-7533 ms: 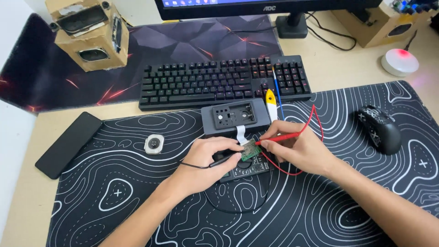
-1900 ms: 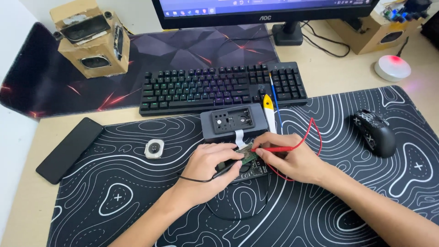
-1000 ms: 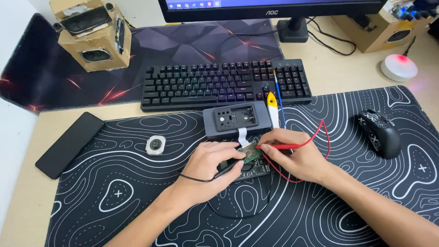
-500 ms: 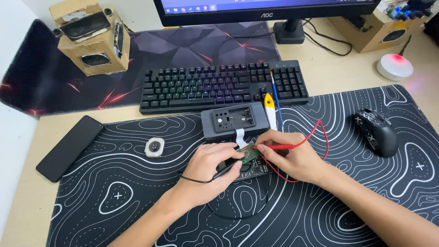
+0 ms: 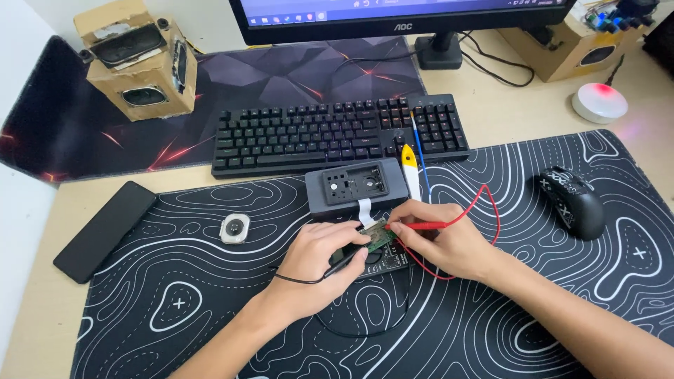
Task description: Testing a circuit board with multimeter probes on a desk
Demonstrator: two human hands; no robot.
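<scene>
Head view: left hand [image 5: 319,256] curling palm-down over the desk mat [image 5: 175,309], fingers pinching a black probe [image 5: 344,261] with its black lead [image 5: 365,326] looping back under the wrist, fingertips touching the small green circuit board [image 5: 379,235]. Right hand [image 5: 449,245] coming in from the right, forearm lying across the mat, thumb and forefinger closing narrowly on a red probe [image 5: 418,226], tip pointing left onto the same board, red lead [image 5: 484,203] arching up behind the knuckles. Board resting at mid-mat between both hands, joined by a white ribbon cable [image 5: 365,209] to a grey opened casing [image 5: 356,188] just behind it. Sitting near the casing: a yellow-handled tool [image 5: 409,165], a black keyboard [image 5: 337,133]. Lying well apart on the worktop [image 5: 35,302]: a black phone [image 5: 105,228] at left, a black mouse [image 5: 570,201] at right, a cardboard speaker box [image 5: 137,60] far left.
</scene>
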